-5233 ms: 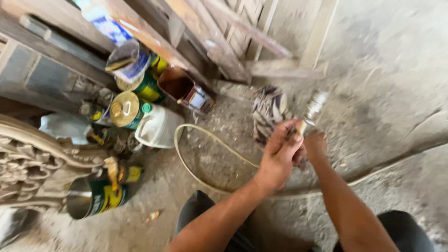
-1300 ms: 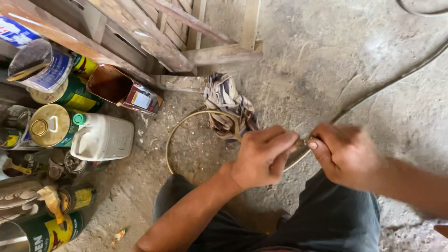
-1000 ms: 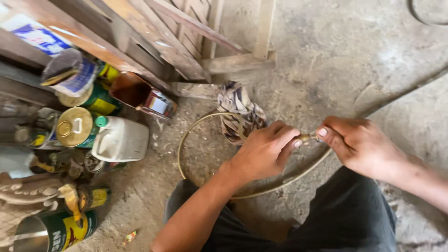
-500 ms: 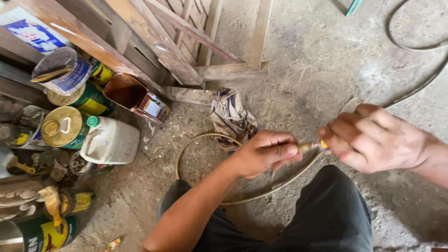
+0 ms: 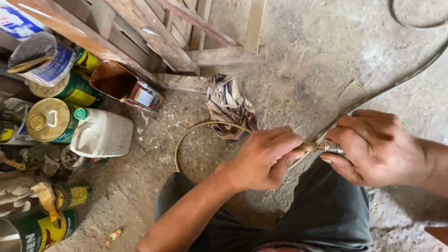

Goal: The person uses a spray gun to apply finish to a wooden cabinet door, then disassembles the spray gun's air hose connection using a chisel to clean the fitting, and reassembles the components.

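My left hand (image 5: 263,156) is closed around the end of a thin yellowish hose (image 5: 186,135) that loops over the dusty concrete floor. My right hand (image 5: 373,144) grips a small metal fitting (image 5: 330,147) with a brass tip (image 5: 309,147), which meets the hose end between the two hands. Both hands hover above my dark-trousered knees. What lies beyond the fitting is hidden inside the right hand.
A striped crumpled rag (image 5: 229,106) lies just beyond the hose loop. To the left stand a white plastic jug (image 5: 103,135), several paint cans (image 5: 50,119) and an open tin (image 5: 125,86). Wooden slats (image 5: 186,32) lean at the top. A dark cable (image 5: 410,70) crosses the floor at right.
My hands have drawn slightly apart, exposing the brass tip and metal fitting between them. The view has shifted a little to the left.
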